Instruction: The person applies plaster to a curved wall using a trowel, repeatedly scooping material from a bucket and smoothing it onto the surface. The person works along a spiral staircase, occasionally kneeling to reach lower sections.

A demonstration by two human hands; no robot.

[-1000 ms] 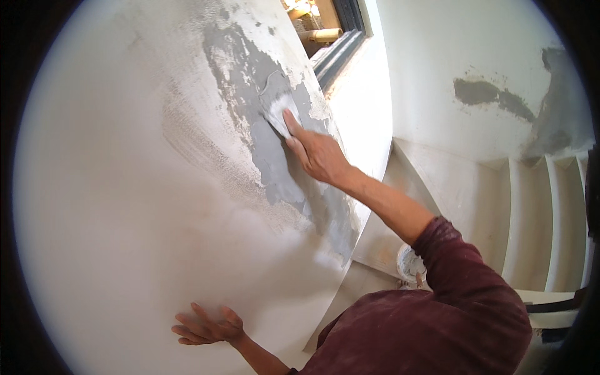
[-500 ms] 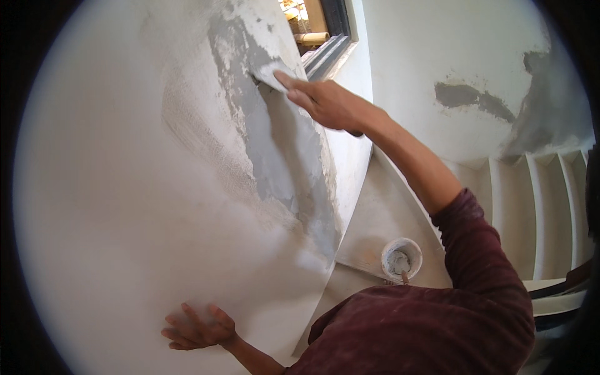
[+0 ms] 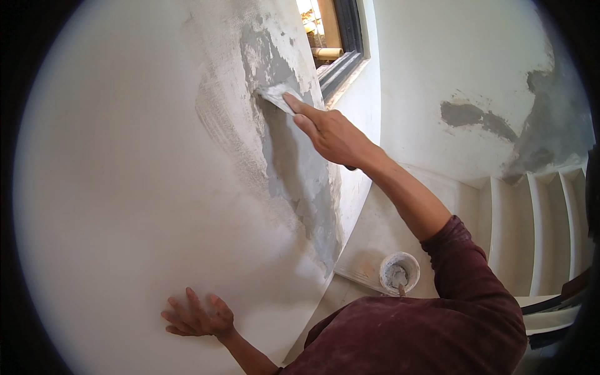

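My right hand (image 3: 328,131) grips a putty knife (image 3: 280,97) whose wide blade is smeared with white filler. Its blade edge rests against a grey patch (image 3: 275,134) on the white wall (image 3: 144,144), near the patch's upper part and close to the window. The knife's handle is mostly hidden in my fingers. Low on the same wall, my left hand (image 3: 199,314) lies flat with its fingers spread and nothing in it. A shadow from my right arm falls down the grey patch.
A round white bucket (image 3: 400,271) holding grey-white paste, with a stick-like handle in it, stands on the landing below. Stairs (image 3: 515,231) run along the right. The window frame (image 3: 347,59) is at the top. Another wall (image 3: 462,56) with grey patches stands beyond.
The view has shifted a little. My right hand has drawn the putty knife slightly down the grey patch. My left hand stays against the wall.
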